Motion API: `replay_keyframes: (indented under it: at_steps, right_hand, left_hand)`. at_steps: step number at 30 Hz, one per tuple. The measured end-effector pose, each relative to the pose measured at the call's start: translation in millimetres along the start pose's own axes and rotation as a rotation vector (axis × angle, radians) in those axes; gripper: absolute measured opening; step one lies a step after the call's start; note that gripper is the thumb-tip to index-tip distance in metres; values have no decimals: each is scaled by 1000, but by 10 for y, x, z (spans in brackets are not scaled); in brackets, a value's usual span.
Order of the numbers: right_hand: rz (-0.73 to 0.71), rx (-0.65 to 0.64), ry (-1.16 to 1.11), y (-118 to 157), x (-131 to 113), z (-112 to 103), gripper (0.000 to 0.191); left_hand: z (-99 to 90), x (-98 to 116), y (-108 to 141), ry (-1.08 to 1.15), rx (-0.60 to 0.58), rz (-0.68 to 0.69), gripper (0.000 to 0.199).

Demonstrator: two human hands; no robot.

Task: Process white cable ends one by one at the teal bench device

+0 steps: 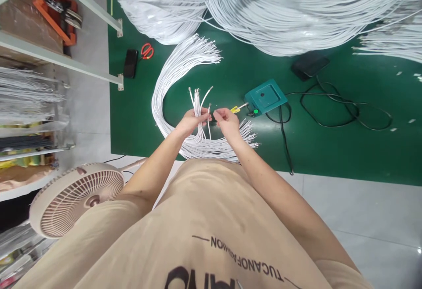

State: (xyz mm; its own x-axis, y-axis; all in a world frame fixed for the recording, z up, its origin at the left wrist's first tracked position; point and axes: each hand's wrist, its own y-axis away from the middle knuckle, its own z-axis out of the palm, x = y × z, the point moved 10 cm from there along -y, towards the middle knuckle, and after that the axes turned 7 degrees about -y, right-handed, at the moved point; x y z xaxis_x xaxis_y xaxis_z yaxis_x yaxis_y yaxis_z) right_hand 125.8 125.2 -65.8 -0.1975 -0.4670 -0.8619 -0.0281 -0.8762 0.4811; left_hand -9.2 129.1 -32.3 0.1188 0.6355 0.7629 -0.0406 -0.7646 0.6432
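My left hand (194, 121) is closed round several white cables (197, 100), whose ends stick up past the fingers. One single cable (209, 126) stands apart at its fingertips. My right hand (226, 120) is pinched just right of that cable's end; whatever lies between its fingers is too small to make out. Under both hands a long bundle of white cables (158, 91) curves in a C shape on the green table. Right of my right hand sits a teal box (266, 97) with a green button, and a metal rod with a yellow tag (235, 110) projects from it.
Large heaps of white cables (283, 12) cover the back of the green table (346, 148). A black phone (131, 63) and red-handled scissors (147, 51) lie at the left. A black adapter (310, 66) and loose cords lie right. A fan (82, 196) stands beside my left arm.
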Motion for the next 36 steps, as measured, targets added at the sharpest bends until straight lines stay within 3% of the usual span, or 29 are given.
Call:
replay_keyframes:
  at_steps: [4,8,15,22,25,29,36]
  right_hand:
    - [-4,-58,-84,-75,-118,99,18]
    - [93,-54,-236,-52,-99,134,16]
    - [280,-200,-631,109,-44,304,18]
    - [238,-158,-531,131,-36,266,16]
    - [174,-163,-432,111,-133,228,23]
    - [79,-171,-310,90,-279,183,17]
    - [161,-105,-368,116,-157,115,20]
  left_hand:
    - [75,42,33,-100,-57,85,36]
    - [79,47,68,-165,-67,107,35]
    - [89,39,102,-104,-74,122,33]
    - [48,56,142,-145,11,137,32]
    - [61,75,159,-186,5,143,30]
    - [62,79,178,-191,-3,137,30]
    - [46,11,153,-165,5,147,29]
